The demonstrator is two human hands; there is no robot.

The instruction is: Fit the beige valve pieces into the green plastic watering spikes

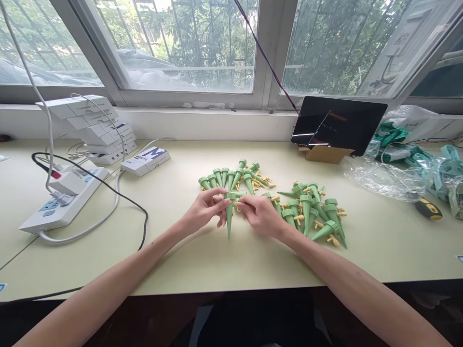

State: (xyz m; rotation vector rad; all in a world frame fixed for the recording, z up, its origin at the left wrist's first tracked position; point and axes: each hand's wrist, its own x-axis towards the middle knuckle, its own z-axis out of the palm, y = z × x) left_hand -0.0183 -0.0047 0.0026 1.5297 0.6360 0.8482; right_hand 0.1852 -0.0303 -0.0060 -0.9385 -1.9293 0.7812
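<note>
A green spike (229, 217) with a ribbed cap points downward between my two hands, above the pale table. My left hand (207, 208) is closed on it near the cap. Thumb and fingers of my right hand (258, 213) are pinched at the spike's right side, around a small yellow piece (237, 203) that is mostly hidden. Behind my hands lies a pile of green spikes (224, 176) with yellow valves (261, 180). A second pile of green spikes (306, 207) with yellow valves lies to the right, beside my right hand.
White boxes (103, 126) are stacked at the back left, near another box (146, 161) and a power strip (60, 202) with cables. A tablet (338, 123) leans on a cardboard stand (327, 154). Plastic bags (388, 180) and a yellow-black tool (428, 208) lie right.
</note>
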